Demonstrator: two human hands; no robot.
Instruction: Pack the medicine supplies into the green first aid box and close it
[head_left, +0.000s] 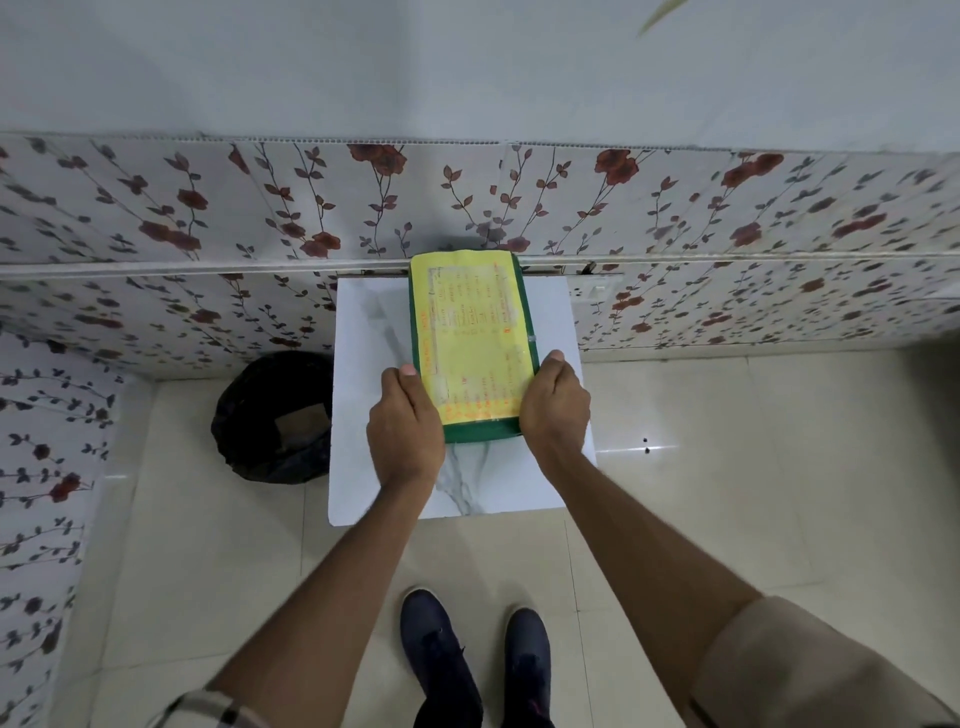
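The green first aid box (470, 343) shows a yellow printed label across its broad face and rests on the small white marble-patterned table (363, 415). Whether I see a closed top or a raised lid's inner face, I cannot tell. My left hand (405, 421) grips its near left edge, thumb on the label. On the near right corner my right hand (553, 402) is clasped the same way. No loose medicine supplies are visible; anything inside the box is hidden.
A black bin (272, 415) with a dark liner stands on the floor left of the table. A floral-panelled wall (208, 218) runs right behind the table, with a wall socket (592, 288) at its right. My shoes (472, 660) stand on pale floor tiles below.
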